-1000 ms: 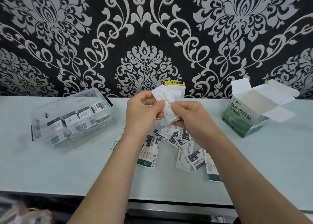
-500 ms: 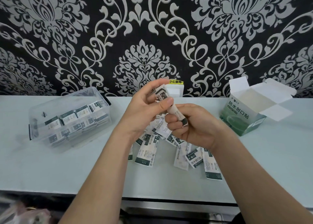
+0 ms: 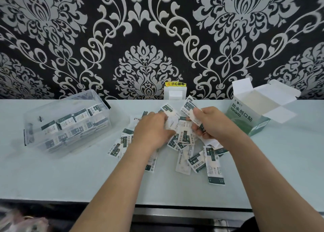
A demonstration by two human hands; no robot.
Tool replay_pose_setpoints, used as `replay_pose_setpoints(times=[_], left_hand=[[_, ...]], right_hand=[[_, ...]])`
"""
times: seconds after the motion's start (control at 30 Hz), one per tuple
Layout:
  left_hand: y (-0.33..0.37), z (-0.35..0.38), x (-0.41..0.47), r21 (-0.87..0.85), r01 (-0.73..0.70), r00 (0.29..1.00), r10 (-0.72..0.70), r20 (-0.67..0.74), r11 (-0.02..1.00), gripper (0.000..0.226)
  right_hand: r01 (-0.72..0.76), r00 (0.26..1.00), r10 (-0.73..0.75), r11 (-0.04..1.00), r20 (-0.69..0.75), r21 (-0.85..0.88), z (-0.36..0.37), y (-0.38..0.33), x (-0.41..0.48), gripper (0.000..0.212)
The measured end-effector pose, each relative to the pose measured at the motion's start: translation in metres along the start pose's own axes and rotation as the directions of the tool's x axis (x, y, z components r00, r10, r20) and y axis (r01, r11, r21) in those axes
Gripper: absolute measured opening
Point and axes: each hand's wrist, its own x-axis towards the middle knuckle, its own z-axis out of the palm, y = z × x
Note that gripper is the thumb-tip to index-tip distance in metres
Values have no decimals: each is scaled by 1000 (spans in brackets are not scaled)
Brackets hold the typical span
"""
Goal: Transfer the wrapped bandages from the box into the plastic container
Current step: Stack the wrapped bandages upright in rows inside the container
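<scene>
Several wrapped bandages lie scattered in a loose pile in the middle of the pale table. My right hand holds a small stack of wrapped bandages just above the pile. My left hand lies palm down on the pile, its fingers on a white wrapper; its fingertips are hidden among the wrappers. The clear plastic container stands at the left with several bandages inside. The green and white box stands open at the right.
A white wall socket with a yellow warning label sits at the back, behind the pile. The table's front edge runs below my forearms. A patterned black and silver wall rises behind the table.
Both hands have come down from in front of the socket to the pile. My left hand has let go of the held stack and now rests on the loose wrappers.
</scene>
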Motion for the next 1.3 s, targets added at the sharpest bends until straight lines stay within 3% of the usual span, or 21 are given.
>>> replay_pose_setpoints(times=[0.17, 0.27, 0.33, 0.4, 0.5, 0.63, 0.73, 0.8, 0.87, 0.9, 1.0, 1.07, 1.2, 1.3], left_hand=[[-5, -4, 6, -218, 146, 988, -152, -8, 965, 32], [-10, -11, 5, -363, 179, 983, -178, 35, 914, 10], [-15, -18, 3, -479, 181, 980, -199, 13, 859, 11], [-14, -27, 0, -536, 128, 971, -215, -103, 835, 10], [2, -31, -10, -421, 31, 958, -147, -245, 907, 11], [23, -19, -20, -330, -64, 983, 3, -182, 942, 8], [15, -26, -18, -605, -27, 999, -6, -53, 796, 16], [8, -34, -17, -701, -56, 986, -71, -150, 711, 18], [0, -39, -15, -620, -142, 946, -80, -315, 772, 23], [-3, -40, -15, -574, -170, 945, -32, -325, 801, 31], [-10, -38, -14, -641, -170, 985, 102, -142, 748, 34], [-14, -39, -13, -684, -163, 986, 95, -136, 711, 24], [-17, -41, -12, -734, -137, 982, -4, -187, 665, 25], [-13, -37, -14, -759, -75, 995, -2, -100, 647, 27]], right_hand=[[14, 1000, -14, 999, -4, -31, 5, -1, -1, 39], [-4, 1000, 5, 999, -5, 45, 6, -1, 1, 38], [-17, 1000, 18, 994, -7, 105, 8, -1, 2, 38], [-31, 999, 33, 984, -9, 177, 15, -3, 2, 37], [-27, 998, 9, 951, 59, 307, 34, -8, -2, 37], [7, 992, -55, 918, 109, 397, 57, -16, -9, 38], [-22, 991, -37, 904, 129, 426, 51, -18, -9, 41], [-59, 987, -15, 896, 162, 441, 44, -19, -8, 40], [-84, 965, -33, 902, 261, 424, 41, -21, -11, 38], [-90, 945, -52, 908, 323, 409, 40, -21, -12, 38], [-122, 908, -60, 909, 415, 398, 40, -23, -15, 40], [-146, 911, -45, 895, 410, 422, 38, -24, -15, 39], [-190, 948, 2, 807, 319, 559, 32, -24, -11, 31], [-189, 975, 68, 762, 213, 619, 36, -22, -9, 23]])
